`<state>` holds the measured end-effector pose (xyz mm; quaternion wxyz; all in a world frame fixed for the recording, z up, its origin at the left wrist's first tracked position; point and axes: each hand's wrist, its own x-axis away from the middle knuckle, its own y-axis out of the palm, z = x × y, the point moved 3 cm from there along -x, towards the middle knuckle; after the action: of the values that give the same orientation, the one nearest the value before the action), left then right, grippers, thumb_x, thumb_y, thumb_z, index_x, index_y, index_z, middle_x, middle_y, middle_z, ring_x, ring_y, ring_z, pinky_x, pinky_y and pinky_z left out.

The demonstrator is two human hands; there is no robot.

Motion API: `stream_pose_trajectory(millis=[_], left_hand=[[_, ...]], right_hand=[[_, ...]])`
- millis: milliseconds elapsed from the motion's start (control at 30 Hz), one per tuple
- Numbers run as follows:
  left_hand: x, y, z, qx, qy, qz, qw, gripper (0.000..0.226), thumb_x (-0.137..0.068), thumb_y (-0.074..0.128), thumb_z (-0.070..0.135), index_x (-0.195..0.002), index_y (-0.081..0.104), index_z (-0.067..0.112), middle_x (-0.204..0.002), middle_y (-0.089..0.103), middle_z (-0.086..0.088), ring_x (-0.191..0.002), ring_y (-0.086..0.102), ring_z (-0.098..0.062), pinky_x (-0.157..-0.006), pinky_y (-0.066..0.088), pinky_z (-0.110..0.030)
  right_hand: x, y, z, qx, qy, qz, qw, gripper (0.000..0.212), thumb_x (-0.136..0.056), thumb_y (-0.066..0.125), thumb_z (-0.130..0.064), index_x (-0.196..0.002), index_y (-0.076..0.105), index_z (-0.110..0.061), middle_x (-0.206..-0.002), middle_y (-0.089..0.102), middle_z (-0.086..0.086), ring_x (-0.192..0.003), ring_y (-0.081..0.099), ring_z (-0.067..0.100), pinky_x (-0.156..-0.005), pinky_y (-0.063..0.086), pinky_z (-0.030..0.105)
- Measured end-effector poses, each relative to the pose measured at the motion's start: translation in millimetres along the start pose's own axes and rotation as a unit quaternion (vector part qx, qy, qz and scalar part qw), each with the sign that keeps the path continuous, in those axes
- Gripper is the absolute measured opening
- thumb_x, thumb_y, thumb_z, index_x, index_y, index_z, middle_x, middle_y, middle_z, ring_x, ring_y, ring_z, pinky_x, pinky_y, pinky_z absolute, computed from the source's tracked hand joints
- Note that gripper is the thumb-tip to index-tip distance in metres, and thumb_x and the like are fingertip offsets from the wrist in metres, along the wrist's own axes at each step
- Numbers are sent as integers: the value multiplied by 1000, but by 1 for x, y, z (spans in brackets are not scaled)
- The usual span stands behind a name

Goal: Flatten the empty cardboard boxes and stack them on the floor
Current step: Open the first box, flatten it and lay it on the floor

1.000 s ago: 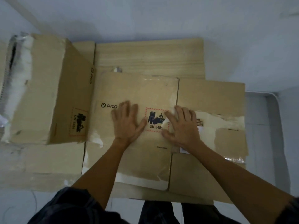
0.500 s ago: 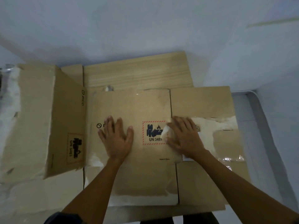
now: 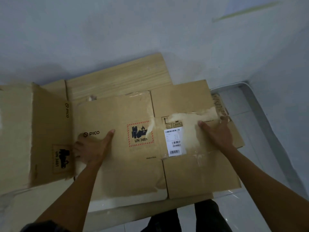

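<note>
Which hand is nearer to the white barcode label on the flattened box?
Right. The right hand rests just right of the white barcode label; the left hand lies far left, beyond the red hazard sticker.
</note>
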<state>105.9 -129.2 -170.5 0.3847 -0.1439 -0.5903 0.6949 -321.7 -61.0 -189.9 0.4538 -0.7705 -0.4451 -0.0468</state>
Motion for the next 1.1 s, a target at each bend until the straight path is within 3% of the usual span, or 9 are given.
stream_pose_trajectory(millis=[200,433,500,600,733,833,933,1000,1100], left_hand=[[16,-26,19,-4,7,7,1000,132,-38,62,91,-131,38,2,-134,46,-25,-124,44,-42,-100,38,-54],[61,-41,73,80,56,-30,995,127,-21,62,94,-117,58,11,-119,63,-14,-107,59,-36,-90,50,-53],[77,-45,92,87,82,-29,992,122,-22,65,92,-117,58,15,-115,64,-12,-104,60,-36,-88,52,-53],[88,-50,116,105,132,-30,985,115,-18,68,91,-114,60,27,-108,69,-4,-98,64,-29,-82,55,-50],[134,-71,152,80,188,-9,979,114,-23,67,90,-109,61,17,-111,66,-9,-101,62,-33,-84,54,-52],[169,-86,175,90,232,18,968,106,-28,70,84,-108,62,15,-111,67,-13,-101,62,-35,-85,54,-50],[198,-89,190,92,279,42,955,99,-38,75,77,-111,60,13,-116,62,-17,-109,57,-38,-90,50,-51],[217,-89,199,93,298,49,949,94,-44,76,72,-114,58,12,-118,59,-20,-111,55,-40,-92,49,-52],[245,-89,213,81,313,38,945,100,-37,70,79,-111,60,13,-116,60,-17,-110,57,-38,-90,51,-52]], right_hand=[[-12,-42,22,-58,7,-38,998,73,-70,68,-60,-123,55,-11,-122,61,11,-109,57,33,-92,48,44],[-20,-106,73,-167,24,-63,984,70,-79,70,-42,-134,45,-6,-119,52,2,-117,50,31,-88,41,37],[-16,-117,92,-206,52,-73,974,67,-77,71,-44,-128,51,-5,-118,54,1,-112,54,30,-89,46,39],[-7,-131,123,-268,76,-85,957,55,-74,74,-40,-116,62,-6,-111,67,14,-96,64,32,-81,55,43],[9,-146,155,-323,80,-97,938,37,-78,72,-28,-109,65,-8,-106,70,17,-88,68,31,-72,58,45],[27,-155,173,-342,82,-97,931,40,-77,72,-30,-107,65,-5,-103,69,20,-82,68,30,-64,58,41],[52,-168,191,-366,77,-105,921,30,-81,69,-22,-102,66,-2,-100,69,26,-87,68,37,-75,56,56],[67,-175,211,-397,73,-106,909,39,-77,74,-22,-110,63,-3,-106,68,22,-94,67,39,-77,55,58],[83,-179,244,-386,93,-118,910,74,-64,80,-42,-124,55,-7,-116,65,15,-102,64,33,-79,57,51]])
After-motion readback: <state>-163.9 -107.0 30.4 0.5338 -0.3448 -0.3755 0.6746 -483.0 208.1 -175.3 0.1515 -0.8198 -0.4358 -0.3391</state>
